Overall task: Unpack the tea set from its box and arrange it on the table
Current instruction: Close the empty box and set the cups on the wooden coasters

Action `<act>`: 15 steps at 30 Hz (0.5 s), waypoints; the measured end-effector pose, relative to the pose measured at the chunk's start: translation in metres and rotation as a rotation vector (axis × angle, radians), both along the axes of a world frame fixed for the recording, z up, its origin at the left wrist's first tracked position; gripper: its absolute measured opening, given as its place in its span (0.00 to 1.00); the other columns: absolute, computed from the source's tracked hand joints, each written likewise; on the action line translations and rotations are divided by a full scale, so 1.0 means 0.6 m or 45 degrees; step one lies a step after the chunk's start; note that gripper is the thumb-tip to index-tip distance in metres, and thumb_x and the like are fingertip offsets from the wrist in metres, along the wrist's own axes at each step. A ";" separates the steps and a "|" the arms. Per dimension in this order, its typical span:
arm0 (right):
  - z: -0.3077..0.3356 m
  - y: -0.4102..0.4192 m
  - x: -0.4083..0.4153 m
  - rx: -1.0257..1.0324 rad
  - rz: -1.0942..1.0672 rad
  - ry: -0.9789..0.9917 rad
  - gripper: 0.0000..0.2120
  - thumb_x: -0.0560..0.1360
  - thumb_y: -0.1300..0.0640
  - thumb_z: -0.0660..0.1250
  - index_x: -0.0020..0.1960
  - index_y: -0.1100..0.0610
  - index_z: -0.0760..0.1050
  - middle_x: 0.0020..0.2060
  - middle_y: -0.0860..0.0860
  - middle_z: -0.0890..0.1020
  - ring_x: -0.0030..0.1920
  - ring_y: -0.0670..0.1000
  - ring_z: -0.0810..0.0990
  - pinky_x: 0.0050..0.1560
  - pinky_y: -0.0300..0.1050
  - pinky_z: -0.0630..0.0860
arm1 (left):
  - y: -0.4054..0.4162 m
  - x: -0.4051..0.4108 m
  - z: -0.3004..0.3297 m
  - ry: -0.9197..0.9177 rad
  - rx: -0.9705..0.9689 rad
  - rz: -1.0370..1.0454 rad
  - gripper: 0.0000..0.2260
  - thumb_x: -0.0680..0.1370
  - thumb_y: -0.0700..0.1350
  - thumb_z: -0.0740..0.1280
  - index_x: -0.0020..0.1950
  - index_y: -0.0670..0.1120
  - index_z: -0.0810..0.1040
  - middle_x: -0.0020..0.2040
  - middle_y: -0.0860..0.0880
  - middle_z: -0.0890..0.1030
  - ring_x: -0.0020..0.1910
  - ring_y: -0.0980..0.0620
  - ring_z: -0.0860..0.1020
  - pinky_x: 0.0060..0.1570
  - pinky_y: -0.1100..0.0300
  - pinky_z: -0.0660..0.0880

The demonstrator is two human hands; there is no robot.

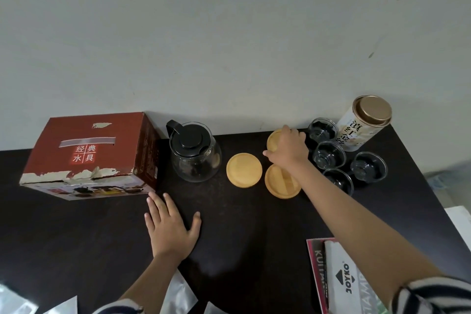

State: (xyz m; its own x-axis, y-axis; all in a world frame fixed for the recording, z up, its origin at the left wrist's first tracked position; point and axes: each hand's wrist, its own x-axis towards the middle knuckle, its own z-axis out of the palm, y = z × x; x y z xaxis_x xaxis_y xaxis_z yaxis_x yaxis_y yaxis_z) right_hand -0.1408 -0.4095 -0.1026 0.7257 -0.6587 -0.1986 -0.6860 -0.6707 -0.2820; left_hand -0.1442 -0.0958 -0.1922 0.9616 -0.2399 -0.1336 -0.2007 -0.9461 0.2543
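Observation:
The red tea set box [89, 155] stands closed at the back left of the dark table [242, 224]. Right of it sits a glass teapot [195, 151] with a black lid. Three round wooden coasters lie in the middle: one [244, 170] alone, one [280, 185] partly under my forearm, and a far one [274, 139] that my right hand [289, 149] covers and grips by its edge. Several small glass cups [328, 157] cluster to the right. My left hand [169, 224] rests flat on the table, fingers spread, holding nothing.
A white tea canister [364, 125] with a gold lid stands at the back right by the wall. A pink and white booklet [339, 278] lies at the near right edge. Silvery plastic bags [178, 296] lie along the near edge.

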 end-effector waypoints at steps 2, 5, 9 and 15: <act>0.000 -0.009 0.018 -0.012 0.023 0.118 0.41 0.65 0.43 0.77 0.68 0.60 0.62 0.63 0.60 0.71 0.65 0.60 0.67 0.53 0.51 0.74 | 0.000 0.000 0.001 0.006 0.008 0.000 0.44 0.71 0.68 0.48 0.76 0.36 0.51 0.77 0.36 0.44 0.76 0.40 0.42 0.72 0.41 0.49; -0.004 -0.021 0.034 -0.019 0.053 0.264 0.49 0.64 0.42 0.78 0.73 0.61 0.57 0.66 0.61 0.68 0.67 0.61 0.65 0.56 0.53 0.74 | -0.001 -0.001 0.004 0.008 0.018 0.005 0.45 0.70 0.68 0.47 0.76 0.37 0.51 0.77 0.36 0.42 0.76 0.40 0.41 0.72 0.42 0.49; -0.006 -0.025 0.041 -0.096 0.105 0.333 0.48 0.64 0.42 0.78 0.72 0.62 0.58 0.66 0.61 0.70 0.67 0.61 0.67 0.58 0.52 0.73 | -0.002 -0.002 0.005 0.013 0.019 0.010 0.45 0.70 0.68 0.48 0.76 0.36 0.52 0.77 0.36 0.43 0.76 0.40 0.42 0.72 0.42 0.49; -0.001 -0.029 0.046 -0.115 0.127 0.378 0.45 0.64 0.41 0.78 0.70 0.61 0.61 0.66 0.62 0.68 0.68 0.62 0.66 0.62 0.53 0.71 | -0.002 -0.002 0.006 0.008 0.012 0.006 0.44 0.71 0.68 0.48 0.76 0.36 0.53 0.77 0.36 0.44 0.76 0.39 0.43 0.72 0.41 0.50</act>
